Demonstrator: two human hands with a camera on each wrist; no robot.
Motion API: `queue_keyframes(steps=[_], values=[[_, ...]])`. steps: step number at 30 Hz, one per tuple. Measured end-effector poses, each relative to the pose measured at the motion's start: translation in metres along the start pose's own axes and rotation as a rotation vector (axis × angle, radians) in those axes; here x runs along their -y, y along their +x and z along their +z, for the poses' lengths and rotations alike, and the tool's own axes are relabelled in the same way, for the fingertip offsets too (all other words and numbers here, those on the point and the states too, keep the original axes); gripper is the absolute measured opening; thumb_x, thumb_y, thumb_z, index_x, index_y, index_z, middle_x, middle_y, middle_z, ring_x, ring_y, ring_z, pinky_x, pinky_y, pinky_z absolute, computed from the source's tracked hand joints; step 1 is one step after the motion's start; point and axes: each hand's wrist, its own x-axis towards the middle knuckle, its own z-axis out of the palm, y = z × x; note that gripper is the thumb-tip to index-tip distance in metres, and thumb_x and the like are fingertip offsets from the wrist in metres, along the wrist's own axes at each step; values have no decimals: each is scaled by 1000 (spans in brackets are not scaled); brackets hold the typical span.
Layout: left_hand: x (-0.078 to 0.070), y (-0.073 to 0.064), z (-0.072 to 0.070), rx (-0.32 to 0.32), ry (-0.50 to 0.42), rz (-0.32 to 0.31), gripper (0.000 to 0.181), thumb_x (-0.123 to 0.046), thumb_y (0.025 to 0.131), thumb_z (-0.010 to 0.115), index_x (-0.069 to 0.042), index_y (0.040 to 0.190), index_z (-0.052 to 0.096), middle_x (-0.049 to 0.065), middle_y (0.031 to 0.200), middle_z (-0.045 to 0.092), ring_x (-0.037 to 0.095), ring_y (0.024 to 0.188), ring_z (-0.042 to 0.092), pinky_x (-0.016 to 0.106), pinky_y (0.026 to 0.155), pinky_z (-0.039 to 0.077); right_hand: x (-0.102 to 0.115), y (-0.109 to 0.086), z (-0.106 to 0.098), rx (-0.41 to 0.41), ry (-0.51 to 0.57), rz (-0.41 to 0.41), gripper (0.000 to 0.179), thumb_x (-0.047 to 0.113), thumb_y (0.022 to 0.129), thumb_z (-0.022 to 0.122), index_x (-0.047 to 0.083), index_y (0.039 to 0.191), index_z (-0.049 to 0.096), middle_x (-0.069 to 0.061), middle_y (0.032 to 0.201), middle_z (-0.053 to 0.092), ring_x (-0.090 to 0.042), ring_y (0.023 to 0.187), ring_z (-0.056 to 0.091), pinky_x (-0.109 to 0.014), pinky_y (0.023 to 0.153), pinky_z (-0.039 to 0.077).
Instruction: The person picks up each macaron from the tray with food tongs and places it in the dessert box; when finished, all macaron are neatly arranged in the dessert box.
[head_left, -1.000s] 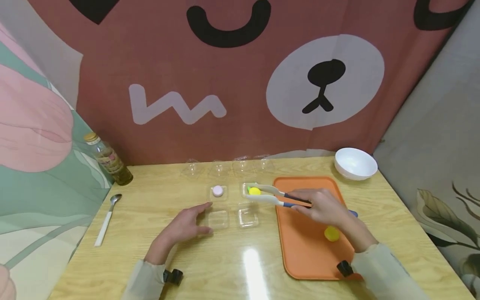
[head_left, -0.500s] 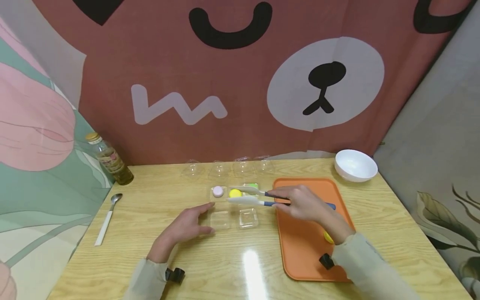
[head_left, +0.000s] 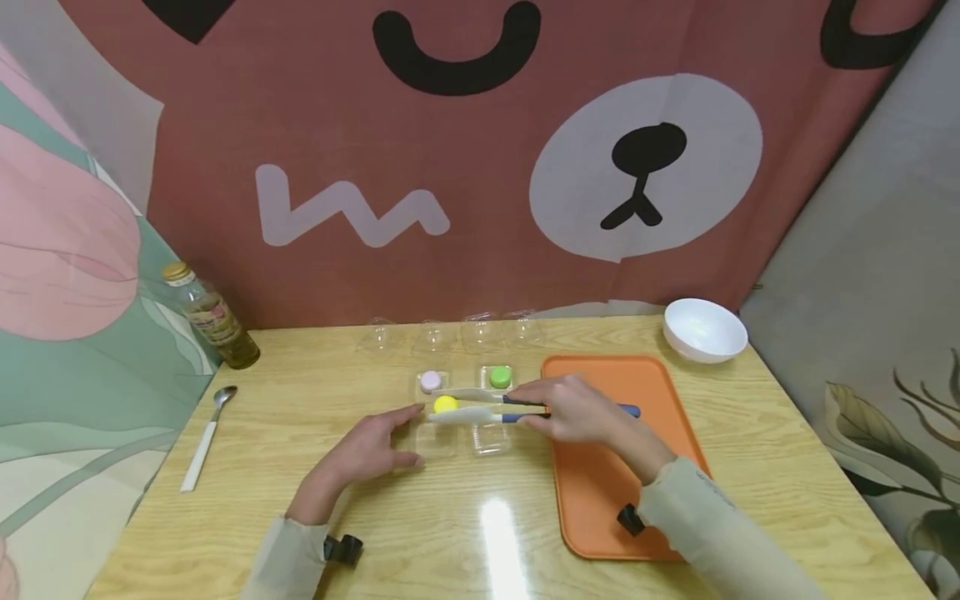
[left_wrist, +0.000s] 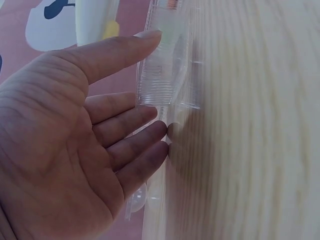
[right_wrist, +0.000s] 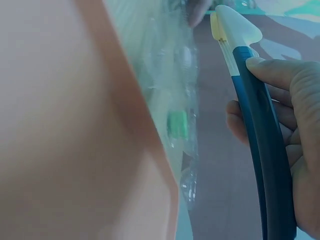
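Note:
My right hand (head_left: 573,410) grips a pair of tongs (head_left: 463,415) with pale blades and blue handles. Pinched between the blades is a yellow macaron (head_left: 446,404), held above the clear plastic boxes. Below it lies the front left box (head_left: 437,440); my left hand (head_left: 363,452) is beside this box with thumb and fingers spread. In the left wrist view the thumb overlaps a clear box (left_wrist: 157,90); whether it touches is unclear. A pale pink macaron (head_left: 431,382) sits in the back left box, a green macaron (head_left: 500,377) in the back right. The front right box (head_left: 490,442) holds nothing visible.
An orange tray (head_left: 600,517) lies under my right forearm. Several clear domed lids (head_left: 480,333) line the back edge. A white bowl (head_left: 705,331) stands at back right, a bottle (head_left: 217,321) at back left, and a spoon (head_left: 202,446) lies on the left.
The right hand has carried the tongs and yellow macaron leftward, from over the back right box to near the front left one. The green macaron is now uncovered. The left hand has stayed put.

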Motion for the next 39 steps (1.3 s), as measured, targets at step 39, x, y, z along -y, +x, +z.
queue_keyframes(steps=[39], values=[[1,-2,-3,26,18,59,78,-26,84,82,-11,152,47,8,154,52,30,142,48,53,116,41,12,20,24,106,-87,-74,35,25,95,72,9,126,72,-7,121,75,-19,110,73,-35,89,62]])
